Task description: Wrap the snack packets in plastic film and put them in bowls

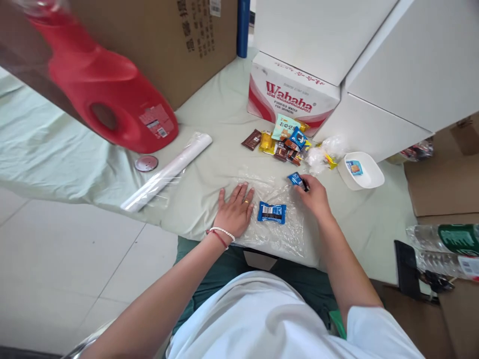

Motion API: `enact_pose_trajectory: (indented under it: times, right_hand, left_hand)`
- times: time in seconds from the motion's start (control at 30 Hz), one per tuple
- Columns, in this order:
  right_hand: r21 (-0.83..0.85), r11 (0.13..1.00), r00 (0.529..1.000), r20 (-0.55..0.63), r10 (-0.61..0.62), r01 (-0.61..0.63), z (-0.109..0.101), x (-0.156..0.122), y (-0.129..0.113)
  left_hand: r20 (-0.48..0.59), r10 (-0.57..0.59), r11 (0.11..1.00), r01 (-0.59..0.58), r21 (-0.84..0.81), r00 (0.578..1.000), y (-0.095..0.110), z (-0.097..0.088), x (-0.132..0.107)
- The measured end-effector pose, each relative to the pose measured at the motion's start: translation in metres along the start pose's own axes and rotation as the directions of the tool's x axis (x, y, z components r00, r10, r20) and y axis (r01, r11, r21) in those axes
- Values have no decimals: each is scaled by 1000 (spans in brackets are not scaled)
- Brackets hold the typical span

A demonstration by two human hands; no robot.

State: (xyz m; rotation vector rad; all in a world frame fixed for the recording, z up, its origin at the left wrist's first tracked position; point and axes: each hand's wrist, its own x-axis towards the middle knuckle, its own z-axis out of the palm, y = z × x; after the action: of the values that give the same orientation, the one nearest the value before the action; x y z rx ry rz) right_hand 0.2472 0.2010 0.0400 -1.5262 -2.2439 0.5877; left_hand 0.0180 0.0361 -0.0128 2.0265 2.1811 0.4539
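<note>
My left hand (234, 209) lies flat with its fingers stretched out on the left part of a clear sheet of plastic film (292, 237). On that sheet, just right of my left hand, rests a blue snack packet (272, 213). A second blue snack packet (295, 178) is pinched in my right hand (313, 194), above the film's upper right part. Behind the hands lies a pile of wrapped snacks (281, 144) in brown, yellow, mint and blue wrappers. A roll of plastic film (168, 169) lies to the left.
A large red jug (116, 99) and a round pinkish disc (146, 163) are at the left. A Wahaha carton (294, 94) stands behind the snacks. Crumpled clear plastic (329, 149) and a white tub (361, 182) with a packet inside are at the right. Plastic bottles (449, 238) lie farther right.
</note>
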Motion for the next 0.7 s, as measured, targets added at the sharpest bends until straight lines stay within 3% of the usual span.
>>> enact_pose_trajectory:
  times: [0.1, 0.2, 0.3, 0.43, 0.7]
  right_hand:
    - [209, 945, 966, 5, -257, 250, -7, -39, -2]
    - [210, 873, 866, 156, -475, 441, 3, -66, -19]
    - [30, 872, 827, 304, -474, 488, 18, -76, -34]
    - [-192, 816, 815, 351, -461, 545, 30, -77, -38]
    - [-153, 786, 793, 257, -553, 598, 39, -69, -36]
  left_hand:
    - [-1, 1, 1000, -1, 12, 1000, 0, -1, -1]
    - [1, 1, 1000, -1, 25, 1000, 0, -3, -2]
    - [5, 0, 999, 0, 36, 1000, 1, -4, -2]
    - [6, -9, 999, 8, 46, 1000, 3, -3, -1]
    - [22, -11, 998, 10, 62, 1000, 3, -3, -2]
